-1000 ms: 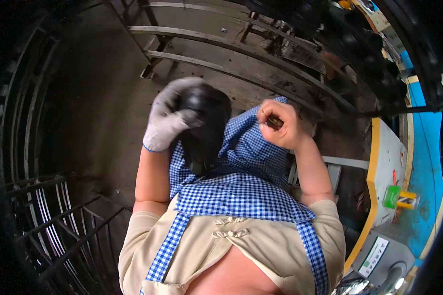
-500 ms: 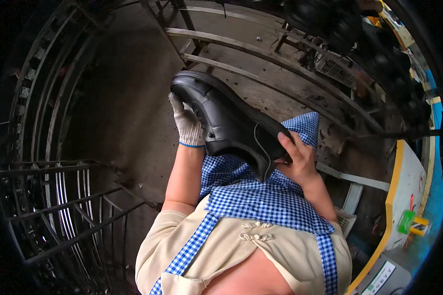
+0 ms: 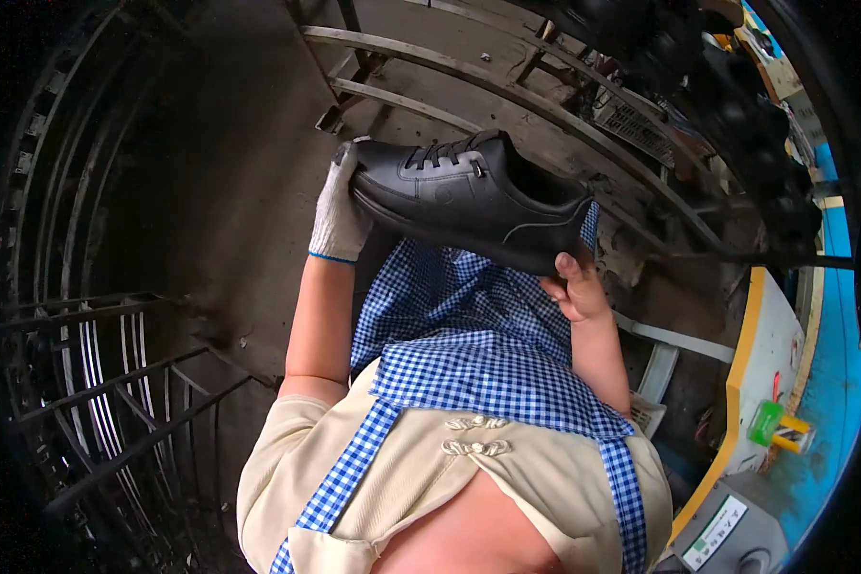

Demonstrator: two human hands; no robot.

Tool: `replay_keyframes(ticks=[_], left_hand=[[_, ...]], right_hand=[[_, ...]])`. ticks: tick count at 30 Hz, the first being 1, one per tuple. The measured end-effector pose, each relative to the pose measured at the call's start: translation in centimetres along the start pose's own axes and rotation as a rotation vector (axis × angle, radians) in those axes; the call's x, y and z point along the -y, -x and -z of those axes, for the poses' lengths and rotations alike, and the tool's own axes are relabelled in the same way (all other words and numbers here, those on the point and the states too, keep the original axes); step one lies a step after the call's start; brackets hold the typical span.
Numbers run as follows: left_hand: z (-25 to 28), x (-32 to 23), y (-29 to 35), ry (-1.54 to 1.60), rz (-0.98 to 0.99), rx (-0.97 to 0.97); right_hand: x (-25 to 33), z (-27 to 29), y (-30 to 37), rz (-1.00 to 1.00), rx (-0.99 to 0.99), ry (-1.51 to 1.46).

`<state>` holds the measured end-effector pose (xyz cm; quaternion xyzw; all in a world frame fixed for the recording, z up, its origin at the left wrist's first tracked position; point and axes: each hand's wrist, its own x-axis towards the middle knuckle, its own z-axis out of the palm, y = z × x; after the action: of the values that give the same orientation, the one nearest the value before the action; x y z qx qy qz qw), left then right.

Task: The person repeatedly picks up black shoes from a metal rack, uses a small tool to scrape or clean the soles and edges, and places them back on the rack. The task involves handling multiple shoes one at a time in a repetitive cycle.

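Observation:
A black lace-up leather shoe (image 3: 450, 196) is held across in front of me, its toe to the left and its opening facing up and away. My left hand (image 3: 340, 206), in a white knitted glove with a blue cuff edge, grips the toe end. At the heel is my bare right hand (image 3: 581, 287), its thumb against the lower heel edge and its other fingers curled under. The side of the shoe with a small loop by the laces faces me. Below it hangs my blue-and-white checked apron (image 3: 488, 368).
Long metal rack rails (image 3: 507, 86) cross the far side, with dark shoes (image 3: 737, 124) at upper right. Another dark metal rack (image 3: 134, 402) stands at left. On the right, a white panel with a yellow edge (image 3: 737, 383) borders a blue surface (image 3: 832, 459) bearing a green-and-yellow item (image 3: 780, 429).
The shoe has rolled over: its opening, earlier toward me, now faces up and away, showing the laces. The heel has risen to the right, and my left hand has shifted slightly left.

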<state>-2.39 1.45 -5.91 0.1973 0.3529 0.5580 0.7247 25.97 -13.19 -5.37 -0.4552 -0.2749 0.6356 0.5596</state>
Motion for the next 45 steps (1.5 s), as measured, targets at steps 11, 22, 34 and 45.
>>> replay_keyframes(ticks=[11,22,34,45], left_hand=[[-1.9,0.3,1.7,0.188,0.118,0.194],[-1.4,1.5,0.9,0.175,0.151,0.161],[-0.4,2.6,2.5,0.133,0.17,0.217],[1.5,2.5,2.3,0.133,0.205,0.153]], right_hand=[[4.3,2.0,1.4,0.022,-0.083,-0.054],[24.9,-5.1,6.4,1.344,-0.427,-0.004],[48.8,-17.3,-4.0,1.623,-0.695,0.612],[50.5,-18.1,-7.3,1.717,-1.004,0.774]])
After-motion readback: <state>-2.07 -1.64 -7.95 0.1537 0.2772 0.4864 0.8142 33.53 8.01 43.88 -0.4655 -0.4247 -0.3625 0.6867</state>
